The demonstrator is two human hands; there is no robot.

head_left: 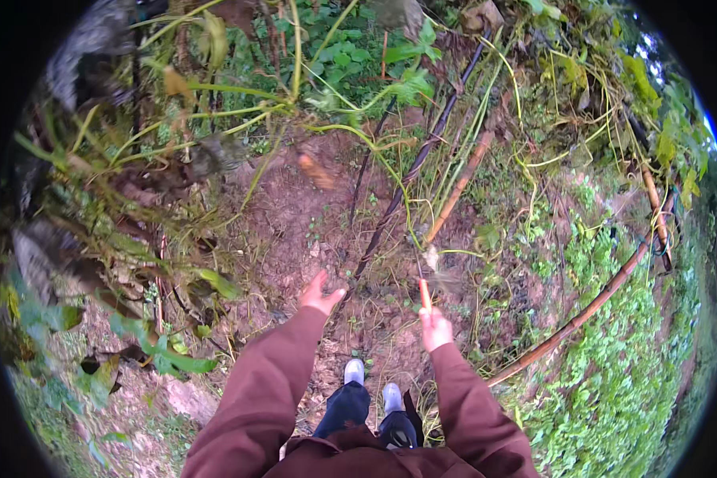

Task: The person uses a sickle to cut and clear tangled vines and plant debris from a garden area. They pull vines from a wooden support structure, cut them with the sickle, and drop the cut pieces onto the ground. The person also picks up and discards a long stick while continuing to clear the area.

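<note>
My left hand (321,296) is held out in front of me with its thumb and fingers apart and nothing in it, near the lower end of a dark, twisted stem (394,200). In my right hand (435,327) is the orange handle of a tool (425,294). A thin dark part runs up from that handle; its shape is too blurred to tell. Just above it, the lower end of a brown wooden pole (461,185) slants up to the right. A green vine (388,164) curves down between the hands and hangs close to the tool.
Tangled vines (293,107) hang ahead and to the left. A bent wooden pole (585,310) crosses on the right, tied to another pole (654,197). Leafy low plants (621,352) cover the ground at the right. A blurred orange-brown thing (315,170) shows above bare soil (275,221).
</note>
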